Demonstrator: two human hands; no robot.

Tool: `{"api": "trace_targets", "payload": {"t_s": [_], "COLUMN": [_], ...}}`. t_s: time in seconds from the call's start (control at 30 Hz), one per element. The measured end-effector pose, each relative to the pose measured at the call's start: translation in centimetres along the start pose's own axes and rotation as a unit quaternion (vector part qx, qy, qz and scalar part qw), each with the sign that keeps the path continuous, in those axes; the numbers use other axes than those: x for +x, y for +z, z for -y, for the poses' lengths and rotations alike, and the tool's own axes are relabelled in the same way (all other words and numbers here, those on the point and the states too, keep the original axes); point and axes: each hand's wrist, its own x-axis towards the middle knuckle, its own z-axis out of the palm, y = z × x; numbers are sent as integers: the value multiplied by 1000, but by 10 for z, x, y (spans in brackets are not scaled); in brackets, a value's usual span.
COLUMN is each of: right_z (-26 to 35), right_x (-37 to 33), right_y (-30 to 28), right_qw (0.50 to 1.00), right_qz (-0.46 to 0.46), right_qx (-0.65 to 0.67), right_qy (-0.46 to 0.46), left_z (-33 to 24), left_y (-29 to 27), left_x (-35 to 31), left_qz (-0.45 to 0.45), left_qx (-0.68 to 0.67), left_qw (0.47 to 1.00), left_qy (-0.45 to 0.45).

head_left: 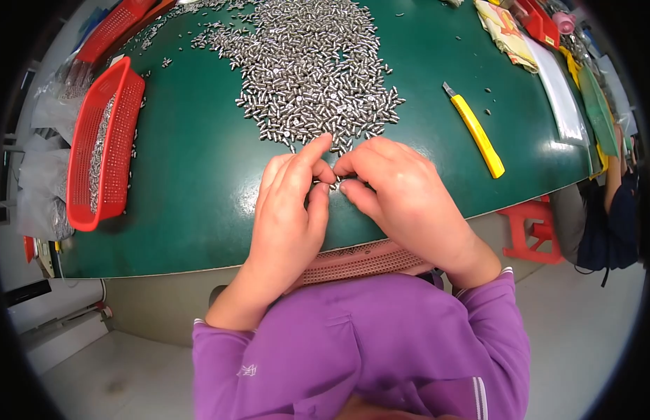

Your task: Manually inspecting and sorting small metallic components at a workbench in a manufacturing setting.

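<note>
Overhead, small metal pins [311, 63] litter the green table [192, 182] (red basket [104, 143] alongside).

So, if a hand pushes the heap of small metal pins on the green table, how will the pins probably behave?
The metal pins look short, rounded and shiny, so they would probably roll and scatter; strays already lie apart from the heap. The green table looks smooth, so they likely slide easily. Each seems stiff, and fiddly for the left hand and right hand to pinch.

Two red baskets [101, 147], one yellow knife [477, 131]
</note>
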Motion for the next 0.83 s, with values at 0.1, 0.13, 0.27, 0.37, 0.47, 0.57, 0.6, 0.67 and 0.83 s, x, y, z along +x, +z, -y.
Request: {"api": "trace_targets", "payload": {"t_s": [0.1, 0.13, 0.27, 0.37, 0.47, 0.57, 0.6, 0.67, 0.83], "right_z": [-1, -1, 0, -1, -2, -5, -4, -1, -2], "right_x": [1, 2, 2, 1, 0, -1, -1, -1, -1], "right_y": [0, -1, -1, -1, -2, -1, -1, -1, -2], "right_qw": [1000, 1000, 1000, 1000, 999, 999, 999, 998, 998], "right_qz": [14, 20, 25, 24, 20, 33, 35, 38, 53], "right_qx": [2, 3, 3, 4, 23, 23, 19, 16, 13], "right_qy": [14, 17, 12, 6, 25, 20, 29, 38, 41], "left_z": [-1, -2, -2, 0, -1, -2, -2, -3, -2], "left_y": [1, 2, 2, 1, -2, -3, -3, -4, -4], "left_x": [0, 1, 1, 0, 0, -1, -1, -1, -2], "left_qz": [-12, -20, -26, -24, -9, -1, 2, 5, 14], "left_qx": [10, 18, 30, 32, 30, 14, 9, 6, 5], "left_qw": [1000, 1000, 999, 999, 999, 1000, 1000, 1000, 1000], "left_qy": [1, 0, 3, 6, 11, 5, 0, -6, -12]}}
